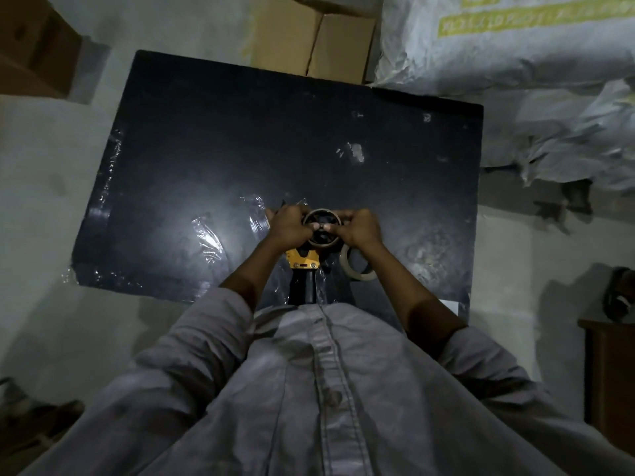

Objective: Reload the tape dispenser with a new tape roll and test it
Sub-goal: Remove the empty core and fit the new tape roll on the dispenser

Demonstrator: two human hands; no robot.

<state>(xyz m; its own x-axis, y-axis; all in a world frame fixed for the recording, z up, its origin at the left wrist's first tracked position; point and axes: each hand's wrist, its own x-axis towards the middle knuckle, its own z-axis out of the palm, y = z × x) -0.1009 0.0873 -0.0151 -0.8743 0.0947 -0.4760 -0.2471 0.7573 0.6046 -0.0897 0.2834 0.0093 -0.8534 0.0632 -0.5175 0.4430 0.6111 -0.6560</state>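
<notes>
A yellow and black tape dispenser lies on the dark table just in front of my body, handle toward me. On its hub sits a thin brown cardboard ring, which looks like a bare tape core. My left hand grips the ring's left side and my right hand grips its right side, thumbs meeting over the hub. A roll of clear tape lies flat on the table right of the dispenser, partly under my right forearm.
Crumpled strips of clear tape stick to the tabletop left of my hands. A cardboard box stands behind the table. White sacks are piled at the back right. A brown cabinet stands at the right edge.
</notes>
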